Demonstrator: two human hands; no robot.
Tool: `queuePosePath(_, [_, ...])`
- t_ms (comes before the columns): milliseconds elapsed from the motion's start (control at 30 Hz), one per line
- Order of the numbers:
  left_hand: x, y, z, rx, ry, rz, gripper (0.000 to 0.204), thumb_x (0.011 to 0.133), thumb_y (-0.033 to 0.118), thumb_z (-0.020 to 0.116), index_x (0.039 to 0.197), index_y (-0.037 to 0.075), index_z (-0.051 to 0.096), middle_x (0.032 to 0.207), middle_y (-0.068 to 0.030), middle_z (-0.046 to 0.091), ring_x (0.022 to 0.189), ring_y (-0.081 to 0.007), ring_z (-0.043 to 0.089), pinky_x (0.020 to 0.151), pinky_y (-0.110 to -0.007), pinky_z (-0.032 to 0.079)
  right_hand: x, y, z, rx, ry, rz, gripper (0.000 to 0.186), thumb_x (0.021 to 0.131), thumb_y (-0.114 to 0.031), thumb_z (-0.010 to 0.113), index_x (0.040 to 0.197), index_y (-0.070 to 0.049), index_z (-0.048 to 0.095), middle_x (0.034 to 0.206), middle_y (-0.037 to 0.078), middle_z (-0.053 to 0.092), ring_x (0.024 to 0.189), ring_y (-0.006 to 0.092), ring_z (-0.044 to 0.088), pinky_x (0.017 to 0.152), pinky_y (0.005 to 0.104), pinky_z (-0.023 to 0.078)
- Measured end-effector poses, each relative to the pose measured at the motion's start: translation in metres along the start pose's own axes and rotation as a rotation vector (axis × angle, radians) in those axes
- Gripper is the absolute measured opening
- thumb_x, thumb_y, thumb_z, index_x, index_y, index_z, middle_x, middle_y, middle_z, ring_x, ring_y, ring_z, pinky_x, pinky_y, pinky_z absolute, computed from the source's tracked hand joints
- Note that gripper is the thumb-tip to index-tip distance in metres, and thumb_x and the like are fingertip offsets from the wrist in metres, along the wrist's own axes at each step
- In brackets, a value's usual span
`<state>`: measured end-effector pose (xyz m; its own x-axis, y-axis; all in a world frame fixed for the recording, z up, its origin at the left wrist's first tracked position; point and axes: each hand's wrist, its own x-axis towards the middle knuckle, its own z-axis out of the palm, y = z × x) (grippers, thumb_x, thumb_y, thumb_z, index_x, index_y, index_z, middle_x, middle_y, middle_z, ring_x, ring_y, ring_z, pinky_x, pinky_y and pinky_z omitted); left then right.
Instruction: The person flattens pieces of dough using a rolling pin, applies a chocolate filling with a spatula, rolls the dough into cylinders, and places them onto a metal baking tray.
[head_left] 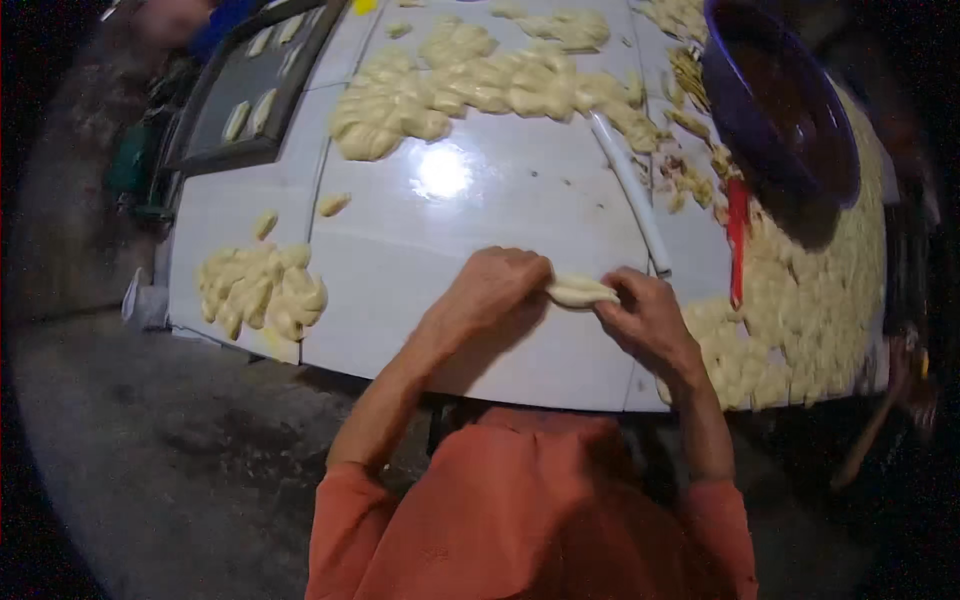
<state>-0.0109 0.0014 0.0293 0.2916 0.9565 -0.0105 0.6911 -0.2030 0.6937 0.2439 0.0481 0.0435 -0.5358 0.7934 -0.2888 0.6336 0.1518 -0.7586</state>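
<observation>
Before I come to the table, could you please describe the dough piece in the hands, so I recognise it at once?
Find the white table, then the left hand and right hand near the edge closest to the person. Between them is a small, pale, elongated dough piece. Unlike the dough clusters elsewhere on the table, it is apart, held at both ends.

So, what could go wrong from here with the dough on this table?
The dough piece between the left hand and right hand might tear if pulled too hard. The white rod lies loose beyond the right hand and could roll if bumped. The left-hand dough pile sits near the table's front edge; pieces might get knocked off.
</observation>
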Motion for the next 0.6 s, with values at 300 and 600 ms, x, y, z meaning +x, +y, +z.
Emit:
queuePosePath(300, [-0.058, -0.044, -0.054, -0.023, 0.184, 0.037, 0.020, 0.089, 0.014, 0.072, 0.105, 0.009, 0.063, 0.094, -0.0128, 0.068, 0.089, -0.0368, 0.070, 0.076, -0.048, 0.056, 0.044, -0.066, 0.027, 0.245, -0.066, -0.058, 0.032, 0.090, -0.006, 0.070, 0.119, 0.007, 0.070, 0.102, 0.017, 0.075, 0.090, 0.0193, 0.070, 0.080, 0.0325, 0.057])
queuePosePath(600, [-0.116, -0.174, -0.237, 0.039, 0.487, -0.192, 0.025, 0.096, 0.025, 0.073, 0.113, 0.007, 0.074, 0.106, -0.0137, 0.074, 0.090, -0.0323, 0.073, 0.080, -0.041, 0.059, 0.257, -0.237, 0.112, 0.140, -0.090, -0.384, 0.031, 0.092, -0.013, 0.071, 0.120, 0.002, 0.071, 0.105, 0.015, 0.074, 0.093, 0.0226, 0.071, 0.089, 0.0358, 0.057])
